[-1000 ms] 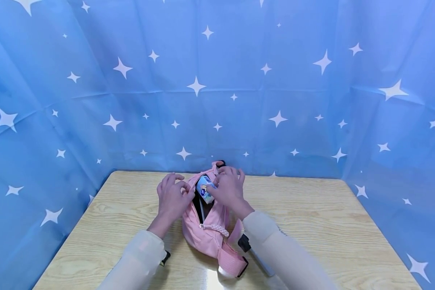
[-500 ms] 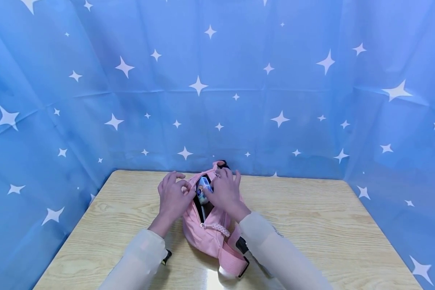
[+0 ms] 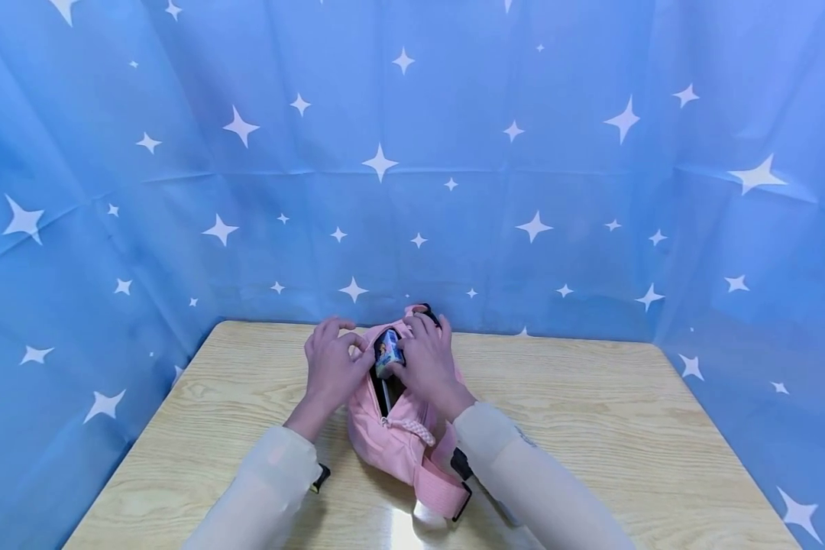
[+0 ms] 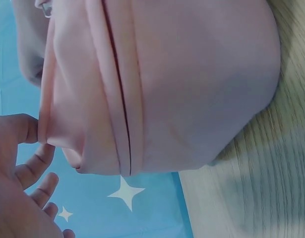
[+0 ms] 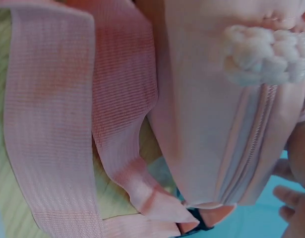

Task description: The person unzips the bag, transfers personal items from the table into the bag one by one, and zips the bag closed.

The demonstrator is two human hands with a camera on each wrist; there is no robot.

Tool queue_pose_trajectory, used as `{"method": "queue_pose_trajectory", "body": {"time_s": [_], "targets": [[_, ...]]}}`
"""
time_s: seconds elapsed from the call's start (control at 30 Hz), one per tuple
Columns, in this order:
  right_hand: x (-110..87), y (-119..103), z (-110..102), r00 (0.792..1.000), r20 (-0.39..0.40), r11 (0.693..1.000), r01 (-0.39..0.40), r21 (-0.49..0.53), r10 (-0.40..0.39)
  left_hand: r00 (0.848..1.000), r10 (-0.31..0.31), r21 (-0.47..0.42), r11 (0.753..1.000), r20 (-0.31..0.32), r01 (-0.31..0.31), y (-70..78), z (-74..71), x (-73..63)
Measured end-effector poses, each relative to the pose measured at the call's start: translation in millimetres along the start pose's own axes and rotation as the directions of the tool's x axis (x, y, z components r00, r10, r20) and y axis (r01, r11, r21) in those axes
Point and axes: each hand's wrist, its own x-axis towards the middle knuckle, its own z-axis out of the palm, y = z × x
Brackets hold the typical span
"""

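A pink waist bag [image 3: 385, 451] lies on the table with its zipped mouth open. My left hand [image 3: 334, 365] pinches the left rim of the mouth between thumb and forefinger; its other fingers are loosely bent in the left wrist view. At the opposite rim, my right hand [image 3: 428, 360] has its fingers curled over the edge and its thumb inside, against a small blue printed packet [image 3: 387, 353]. That packet sits tilted in the mouth. The thumb's exact contact is partly hidden. A braided zip pull [image 5: 269, 54] hangs beside the zip.
The pink strap [image 3: 440, 489] loops off the bag's near right side, with a black buckle [image 3: 461, 463] beside my right sleeve. A small black and yellow object [image 3: 321, 477] pokes out by my left cuff. Star-printed blue cloth [image 3: 412, 191] surrounds the wooden table [image 3: 591, 428].
The blue packet has turned and sits more upright, showing less of its broad face. My right hand has shifted slightly left. The left hand keeps its pinch on the rim.
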Motion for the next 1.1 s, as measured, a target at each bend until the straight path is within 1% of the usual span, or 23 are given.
{"method": "queue_pose_trajectory", "body": {"time_s": [0.1, 0.2, 0.37, 0.43, 0.5, 0.6, 0.7, 0.8, 0.9, 0.97, 1.1], "targets": [[4.0, 1, 3, 1.0, -0.014, 0.999, 0.018, -0.045, -0.018, 1.0, -0.007, -0.014, 1.0, 0.014, 0.007, 2.6, -1.3, 2.1], [6.4, 2, 4, 0.999, -0.013, 0.996, 0.03, -0.083, -0.031, 1.0, -0.007, -0.022, 1.0, 0.024, 0.007, 5.0, -2.3, 4.0], [7.2, 1, 5, 0.999, -0.019, 0.997, 0.036, -0.068, -0.037, 0.999, 0.002, -0.031, 1.0, 0.036, -0.001, 5.6, -0.1, 2.8], [7.9, 0, 6, 0.999, -0.029, 0.998, 0.033, -0.054, -0.035, 0.999, 0.017, -0.033, 0.999, 0.033, -0.016, 5.2, 1.1, 1.8], [8.7, -1, 6, 0.999, -0.035, 0.997, 0.035, -0.065, -0.038, 0.999, 0.032, -0.037, 0.999, 0.028, -0.031, 4.9, 2.1, 1.0], [10.8, -2, 8, 0.998, -0.039, 0.993, 0.038, -0.115, -0.042, 0.999, 0.044, -0.041, 0.998, 0.017, -0.044, 4.1, 2.6, -0.1], [12.0, -3, 9, 0.999, -0.024, 0.984, 0.035, -0.175, -0.039, 0.999, 0.03, -0.041, 0.999, 0.015, -0.029, 3.0, 1.6, -0.4], [11.2, -4, 9, 0.999, -0.016, 0.978, 0.035, -0.204, -0.039, 1.0, 0.022, -0.039, 0.999, 0.015, -0.021, 1.9, 0.6, -0.6], [8.8, -4, 8, 0.998, -0.042, 0.98, 0.039, -0.197, -0.048, 1.0, 0.015, -0.044, 0.999, 0.013, -0.015, 0.5, 0.1, -1.6], [7.3, -3, 6, 0.996, -0.078, 0.985, 0.038, -0.168, -0.052, 1.0, 0.011, -0.049, 0.999, 0.008, -0.01, -1.0, 0.1, -2.4], [4.7, 3, -3, 0.988, -0.148, 0.997, 0.037, -0.066, -0.046, 1.0, -0.001, -0.052, 0.999, 0.002, 0.001, -3.9, 0.3, -3.4]]}}
